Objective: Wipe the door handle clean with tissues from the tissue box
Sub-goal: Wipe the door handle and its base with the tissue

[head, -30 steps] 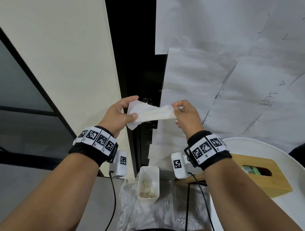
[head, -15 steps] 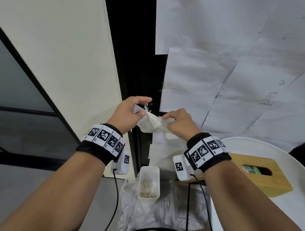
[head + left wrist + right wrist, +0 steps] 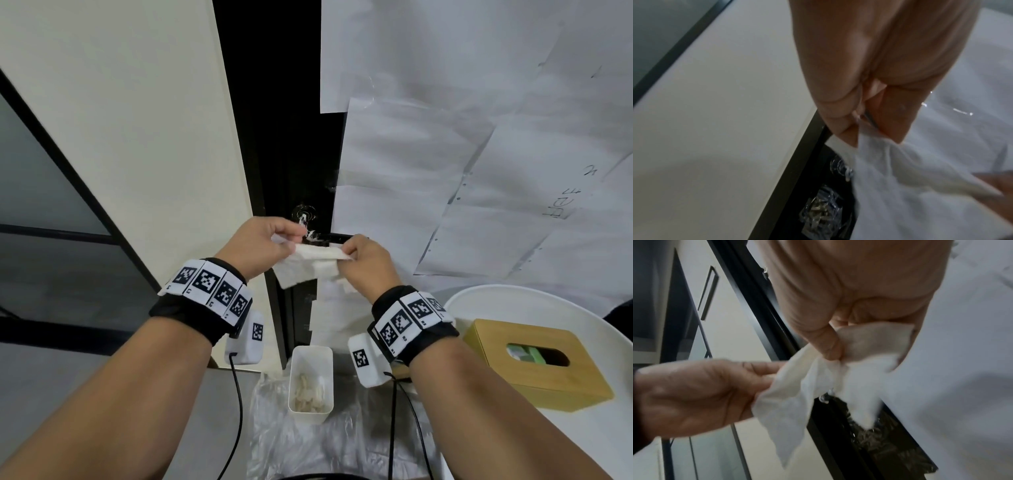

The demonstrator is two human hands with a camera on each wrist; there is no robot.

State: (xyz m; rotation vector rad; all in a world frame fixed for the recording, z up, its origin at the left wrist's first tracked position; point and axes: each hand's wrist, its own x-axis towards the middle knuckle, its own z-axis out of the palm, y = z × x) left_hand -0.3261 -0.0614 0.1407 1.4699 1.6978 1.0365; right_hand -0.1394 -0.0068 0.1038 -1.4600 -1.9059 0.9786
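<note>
A white tissue (image 3: 308, 265) is stretched between both hands in front of the black door. My left hand (image 3: 263, 245) pinches its left end (image 3: 875, 155) between thumb and fingers. My right hand (image 3: 363, 260) pinches the right end (image 3: 859, 344), with a loose corner hanging down. The black door handle (image 3: 337, 237) shows just behind the tissue, mostly hidden by my hands; a round shiny lock (image 3: 303, 214) sits above it. The wooden tissue box (image 3: 534, 363) stands on the white round table (image 3: 513, 301) at the lower right.
A small white bin (image 3: 311, 383) holding crumpled scraps sits below the hands on clear plastic sheeting (image 3: 308, 445). White paper sheets (image 3: 462, 154) cover the wall to the right. A cream wall panel (image 3: 120, 120) and dark glass lie to the left.
The hands came together, bunching the tissue, then drew apart again; it is now folded into a flatter strip held slightly lower, close to the handle.
</note>
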